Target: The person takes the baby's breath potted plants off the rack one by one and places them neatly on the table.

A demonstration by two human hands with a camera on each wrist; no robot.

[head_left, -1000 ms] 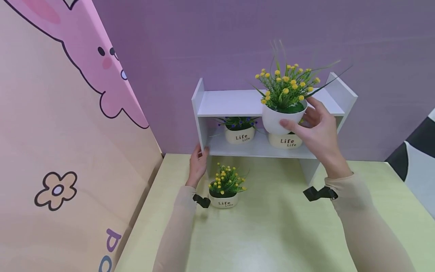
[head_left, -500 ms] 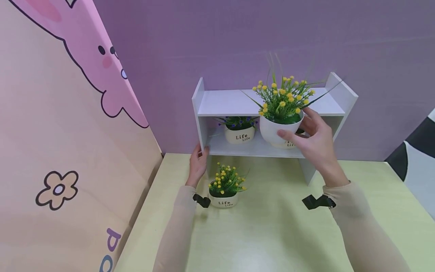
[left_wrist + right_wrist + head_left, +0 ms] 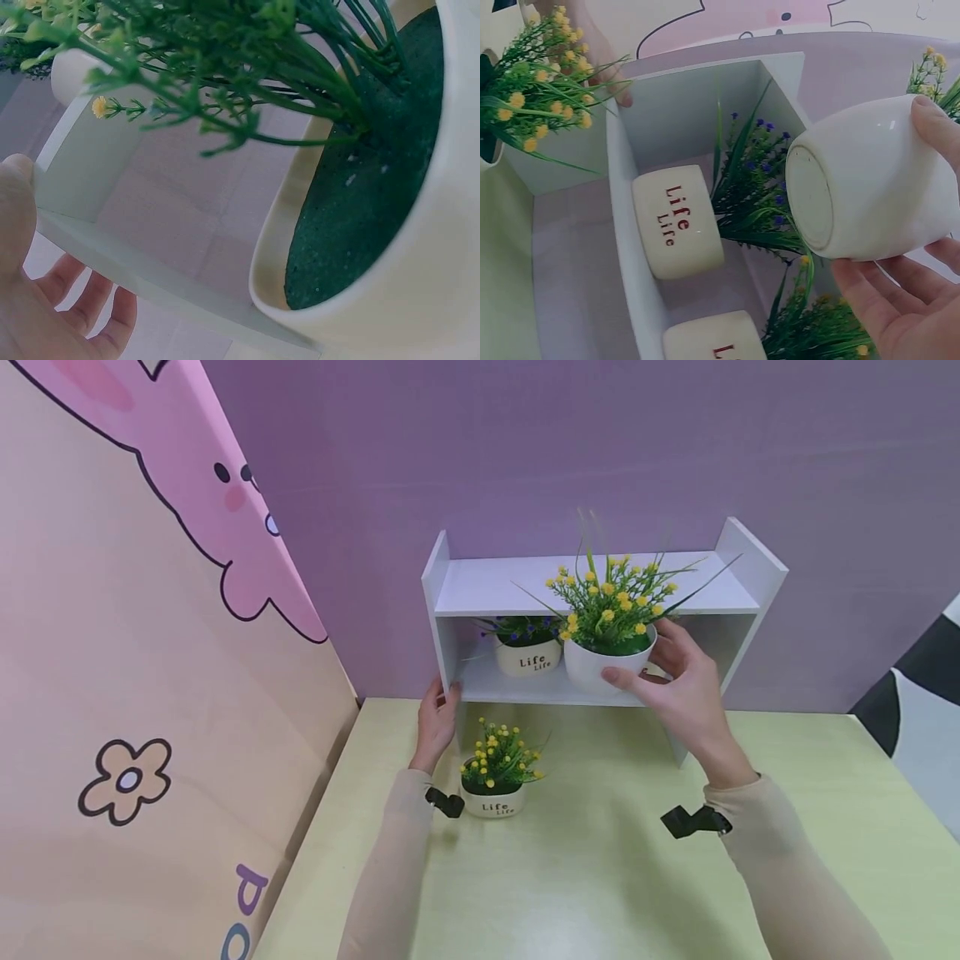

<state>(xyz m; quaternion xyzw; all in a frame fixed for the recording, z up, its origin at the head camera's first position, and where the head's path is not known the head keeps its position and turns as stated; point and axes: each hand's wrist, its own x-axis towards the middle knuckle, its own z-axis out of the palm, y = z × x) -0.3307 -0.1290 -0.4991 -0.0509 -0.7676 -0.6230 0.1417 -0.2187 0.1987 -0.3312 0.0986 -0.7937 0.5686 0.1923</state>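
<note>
My right hand point(image 3: 686, 693) holds a round white potted plant point(image 3: 606, 664) with yellow flowers, thumb on the near side and fingers round the far side. In the right wrist view the bare base of this white pot point(image 3: 877, 180) shows, tilted, off the lower shelf board. The pot overlaps the front of the white two-tier shelf point(image 3: 517, 587). My left hand point(image 3: 435, 724) grips the shelf's left side panel; in the left wrist view its thumb and fingers lie on either side of the panel edge point(image 3: 64, 161).
On the lower board stand a cream "Life" pot with blue flowers point(image 3: 528, 660) and a second cream pot point(image 3: 716, 341), mostly hidden in the head view. Another cream pot with yellow flowers point(image 3: 491, 802) stands on the table point(image 3: 570, 860) beside my left wrist. A purple wall point(image 3: 525, 460) rises behind.
My right hand has lowered the white potted plant and shifted it left, from before the upper board's edge to before the lower compartment. The left hand stays on the side panel.
</note>
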